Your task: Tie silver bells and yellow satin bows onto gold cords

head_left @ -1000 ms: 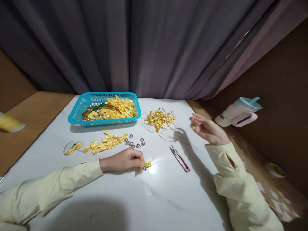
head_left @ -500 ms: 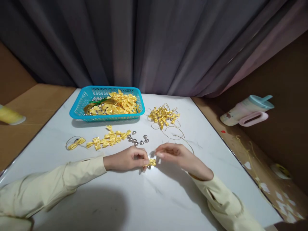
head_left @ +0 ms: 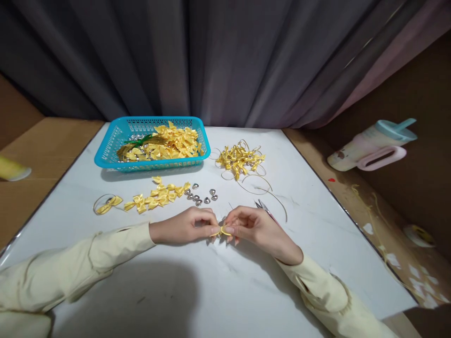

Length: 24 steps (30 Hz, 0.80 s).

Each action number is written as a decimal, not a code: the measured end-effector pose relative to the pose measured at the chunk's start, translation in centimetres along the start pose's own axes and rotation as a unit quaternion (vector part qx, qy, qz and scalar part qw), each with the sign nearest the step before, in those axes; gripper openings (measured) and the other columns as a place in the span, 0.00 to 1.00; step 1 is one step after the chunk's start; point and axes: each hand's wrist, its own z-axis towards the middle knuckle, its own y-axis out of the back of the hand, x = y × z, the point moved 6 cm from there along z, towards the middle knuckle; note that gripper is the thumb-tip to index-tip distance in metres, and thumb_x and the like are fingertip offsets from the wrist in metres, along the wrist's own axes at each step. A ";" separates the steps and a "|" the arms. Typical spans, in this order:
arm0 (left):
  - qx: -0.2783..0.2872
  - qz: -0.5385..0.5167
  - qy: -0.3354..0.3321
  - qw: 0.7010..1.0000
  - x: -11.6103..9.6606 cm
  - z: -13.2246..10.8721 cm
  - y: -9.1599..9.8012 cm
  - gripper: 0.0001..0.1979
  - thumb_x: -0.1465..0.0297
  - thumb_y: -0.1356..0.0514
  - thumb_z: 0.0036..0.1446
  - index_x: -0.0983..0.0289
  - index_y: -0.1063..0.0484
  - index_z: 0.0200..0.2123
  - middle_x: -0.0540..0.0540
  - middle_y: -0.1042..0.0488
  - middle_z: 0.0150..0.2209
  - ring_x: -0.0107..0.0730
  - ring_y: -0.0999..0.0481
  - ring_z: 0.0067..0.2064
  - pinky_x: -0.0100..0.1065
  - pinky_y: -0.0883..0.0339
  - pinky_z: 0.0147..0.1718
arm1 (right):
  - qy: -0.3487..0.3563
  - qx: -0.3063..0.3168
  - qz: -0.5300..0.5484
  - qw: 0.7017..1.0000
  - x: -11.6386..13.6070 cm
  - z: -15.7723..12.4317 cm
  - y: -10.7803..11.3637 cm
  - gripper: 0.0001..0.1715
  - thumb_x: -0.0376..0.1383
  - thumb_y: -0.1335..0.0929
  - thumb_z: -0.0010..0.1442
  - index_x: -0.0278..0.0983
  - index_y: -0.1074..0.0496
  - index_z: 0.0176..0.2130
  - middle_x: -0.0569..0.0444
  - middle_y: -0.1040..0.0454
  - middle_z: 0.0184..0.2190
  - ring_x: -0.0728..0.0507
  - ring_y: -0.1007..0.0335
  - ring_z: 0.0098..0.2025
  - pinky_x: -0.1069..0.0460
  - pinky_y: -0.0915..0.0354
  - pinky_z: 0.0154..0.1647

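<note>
Just below frame centre, the left hand [head_left: 190, 226] and right hand [head_left: 263, 233] hold opposite sides of one yellow bow [head_left: 221, 230] in closed pinches, with loose silver beads [head_left: 196, 199] slightly higher.

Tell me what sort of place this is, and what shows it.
Probably a small handicraft workspace: the left hand and right hand pinch a yellow bow, a blue basket holds many more bows, and small silvery pieces lie on the white tabletop.
</note>
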 end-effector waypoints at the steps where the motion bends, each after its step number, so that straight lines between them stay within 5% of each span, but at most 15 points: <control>1: -0.001 -0.003 0.000 1.000 0.0 0.0 0.0 0.12 0.66 0.48 0.59 0.68 0.32 0.28 0.51 0.35 0.30 0.26 0.34 0.32 0.29 0.40 0.34 | 0.005 -0.003 0.002 1.000 0.0 0.0 0.0 0.16 0.41 0.26 0.46 0.32 0.31 0.30 0.55 0.28 0.22 0.50 0.31 0.25 0.55 0.35 0.26; 17: -0.005 0.005 -0.029 1.000 -0.6 0.0 0.1 0.10 0.68 0.47 0.59 0.67 0.31 0.29 0.53 0.33 0.30 0.28 0.32 0.34 0.30 0.39 0.36 | 0.025 -0.013 0.005 1.000 -0.1 0.1 0.2 0.15 0.41 0.27 0.47 0.33 0.31 0.30 0.56 0.29 0.22 0.51 0.32 0.25 0.55 0.34 0.26; 24: 0.002 0.013 -0.034 0.999 -0.7 -0.1 0.1 0.11 0.69 0.48 0.60 0.67 0.30 0.29 0.54 0.32 0.31 0.29 0.31 0.36 0.31 0.39 0.38 | 0.037 -0.026 -0.091 0.995 1.0 -0.3 0.3 0.13 0.42 0.31 0.54 0.33 0.30 0.32 0.55 0.28 0.26 0.52 0.32 0.25 0.56 0.34 0.28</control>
